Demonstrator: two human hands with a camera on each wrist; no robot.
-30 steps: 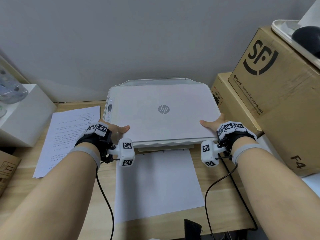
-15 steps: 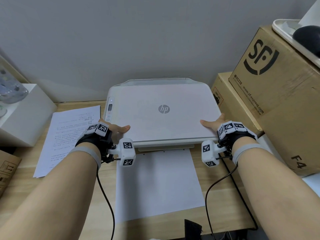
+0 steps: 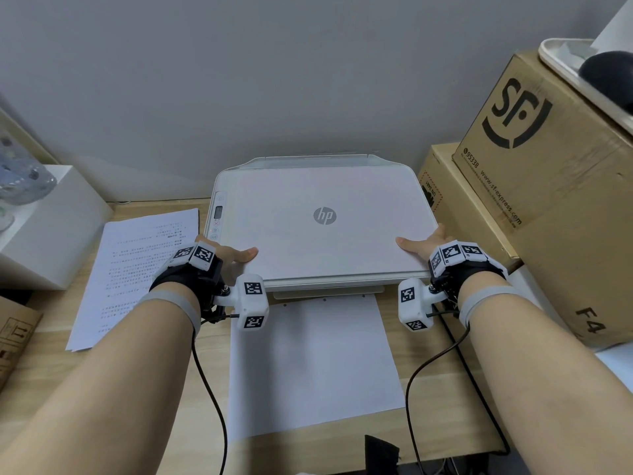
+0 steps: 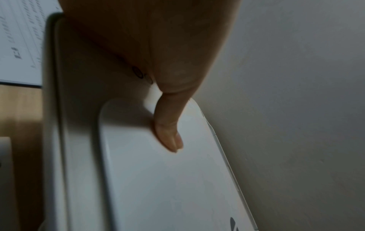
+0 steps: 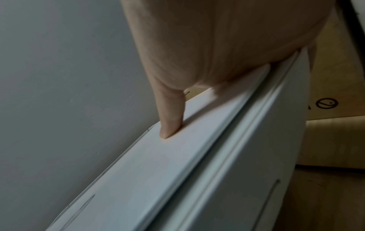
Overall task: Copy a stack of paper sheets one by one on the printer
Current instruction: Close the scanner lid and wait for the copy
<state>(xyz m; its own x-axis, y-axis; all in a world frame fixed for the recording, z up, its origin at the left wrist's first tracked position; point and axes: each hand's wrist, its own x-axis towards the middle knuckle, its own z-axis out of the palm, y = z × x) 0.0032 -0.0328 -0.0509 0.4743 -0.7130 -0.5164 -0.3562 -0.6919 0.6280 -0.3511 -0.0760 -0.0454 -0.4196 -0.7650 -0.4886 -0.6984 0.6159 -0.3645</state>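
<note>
- The white HP printer [image 3: 318,228] sits at the back of the wooden desk [image 3: 442,399] against the grey wall [image 3: 274,80], with its flat scanner lid [image 3: 342,245] down.
- A printed sheet [image 3: 137,269] lies on the desk just left of the printer; whether more sheets lie under it cannot be told. A blank white sheet [image 3: 311,365] lies on the desk in front of the printer, its far edge beneath the output tray [image 3: 329,293].
- The left hand [image 3: 226,257] holds the lid's front left corner: the thumb [image 4: 169,132] lies flat on top, pointing inward. The other fingers are hidden beyond the edge, so how far they curl cannot be told.
- The right hand [image 3: 423,243] mirrors it at the front right corner, its thumb [image 5: 170,121] pressed on the lid top near the edge and the remaining fingers out of sight beside the printer.
- Both forearms reach forward, roughly parallel, with marker-tagged trackers [image 3: 251,301] strapped at the wrists and black cables [image 3: 212,389] trailing back.
- The wrist views are dim and soft; in the left one the control-panel buttons [image 4: 138,73] are half covered by the palm.
- Compared with the earlier head views, nothing has visibly moved: hands, lid and sheets keep their places.
- To the right stand stacked cardboard boxes [image 3: 548,186], the upper one marked SF, cut off by the frame, with a tray [image 3: 575,73] on top. A white box [image 3: 51,231] stands at the left.
</note>
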